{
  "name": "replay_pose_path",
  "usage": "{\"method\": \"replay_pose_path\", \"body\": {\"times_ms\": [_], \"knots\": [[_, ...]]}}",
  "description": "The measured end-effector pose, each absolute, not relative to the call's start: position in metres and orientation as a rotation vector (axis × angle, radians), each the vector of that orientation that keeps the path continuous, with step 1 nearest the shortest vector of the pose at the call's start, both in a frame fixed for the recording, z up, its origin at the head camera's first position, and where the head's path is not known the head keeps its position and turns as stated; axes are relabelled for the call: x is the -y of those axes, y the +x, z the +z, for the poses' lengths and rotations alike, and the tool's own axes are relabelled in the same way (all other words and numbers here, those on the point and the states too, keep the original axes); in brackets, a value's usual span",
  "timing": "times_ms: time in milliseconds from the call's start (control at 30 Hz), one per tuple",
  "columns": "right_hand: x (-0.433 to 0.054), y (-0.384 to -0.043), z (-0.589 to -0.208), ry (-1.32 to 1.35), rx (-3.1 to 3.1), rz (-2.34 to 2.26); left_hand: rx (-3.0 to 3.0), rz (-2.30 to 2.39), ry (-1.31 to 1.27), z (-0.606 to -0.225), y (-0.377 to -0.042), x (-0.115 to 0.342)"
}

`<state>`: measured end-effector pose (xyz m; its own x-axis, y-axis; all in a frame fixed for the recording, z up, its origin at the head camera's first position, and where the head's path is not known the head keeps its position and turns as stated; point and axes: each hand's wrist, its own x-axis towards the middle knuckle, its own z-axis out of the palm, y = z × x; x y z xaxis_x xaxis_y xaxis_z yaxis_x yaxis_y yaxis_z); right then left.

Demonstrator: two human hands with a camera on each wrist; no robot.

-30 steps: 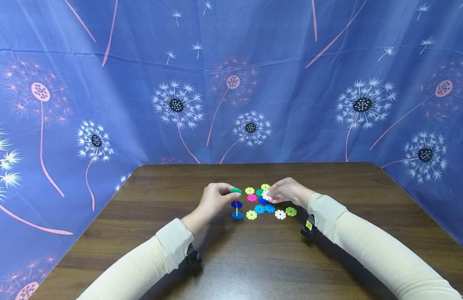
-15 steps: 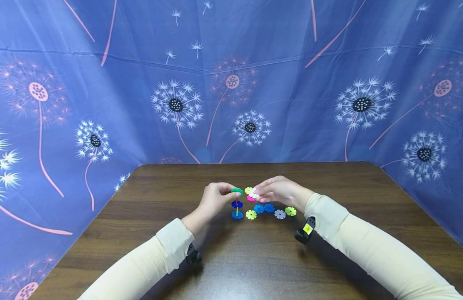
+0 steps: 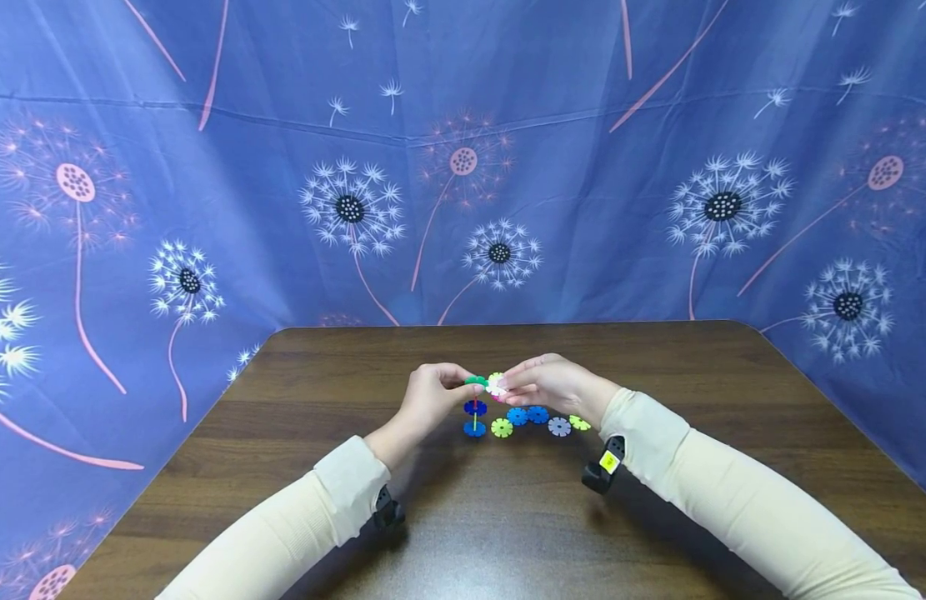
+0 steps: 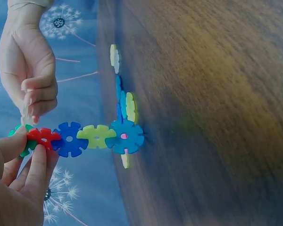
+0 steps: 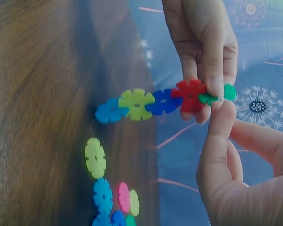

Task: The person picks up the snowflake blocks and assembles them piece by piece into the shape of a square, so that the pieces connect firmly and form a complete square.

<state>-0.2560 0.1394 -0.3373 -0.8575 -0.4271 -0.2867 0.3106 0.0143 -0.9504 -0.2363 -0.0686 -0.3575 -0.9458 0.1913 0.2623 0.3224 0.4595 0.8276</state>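
Leftward since the earlier frame, my right hand [image 3: 554,384] has carried a pinched white disc [image 3: 495,386] up to the green disc [image 3: 475,380] atop an upright chain [image 4: 63,147]; I grip that top with my left hand [image 3: 430,400], and loose discs [image 3: 502,427] lie nearby on the desk [image 3: 478,525].

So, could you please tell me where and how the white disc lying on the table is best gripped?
Probably pinch the white disc by its notched rim, from above and the near side: it lies flat, near edge uncovered, with a yellow-green disc close on its right.
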Motion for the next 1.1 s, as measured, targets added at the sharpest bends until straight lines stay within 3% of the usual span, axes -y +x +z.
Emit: {"method": "replay_pose_path", "body": {"times_ms": [700, 1100], "knots": [[-0.126, -0.245, -0.338, -0.018, -1.737, -2.020, 2.591, -1.540, -0.425, -0.353, -0.235, 0.067], [-0.130, -0.241, -0.340, -0.010, -1.718, -2.033, 2.662, -1.304, -0.643, -0.355, -0.230, 0.065]]}}
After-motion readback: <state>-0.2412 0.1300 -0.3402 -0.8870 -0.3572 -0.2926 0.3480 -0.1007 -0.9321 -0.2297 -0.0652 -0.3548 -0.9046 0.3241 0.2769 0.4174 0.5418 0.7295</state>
